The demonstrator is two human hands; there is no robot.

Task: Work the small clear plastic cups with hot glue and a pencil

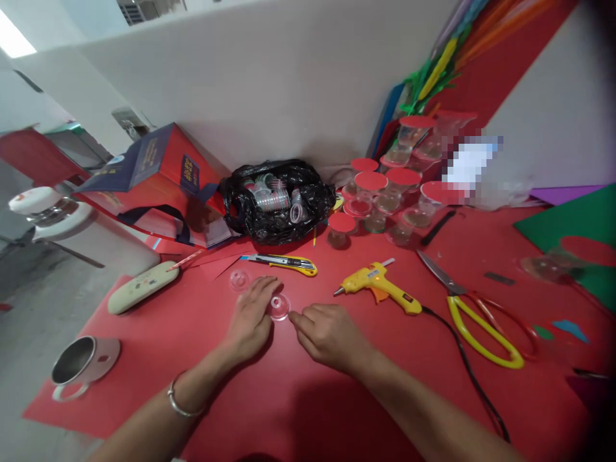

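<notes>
A small clear plastic disc [278, 309] with a raised ring in its middle lies on the red tabletop between my hands. My left hand [251, 316] rests along its left side, fingers stretched out and the thumb close to the rim. Curled closed, my right hand [332, 335] has its index fingertip at the disc's right edge; whether anything is inside the fingers is hidden. Just beyond my left hand lies a second clear disc [239, 280]. A yellow utility knife [289, 263] lies past my fingertips. To the right is a yellow glue gun [378, 282].
Scissors [455, 295] lie right of the glue gun's cord [474, 378]. Clear cups with red discs [370, 181] stand at the back, beside a black plastic bag [269, 232] of clear parts. At left are a mug [99, 356], a pale case [144, 287] and a red-blue bag [163, 160].
</notes>
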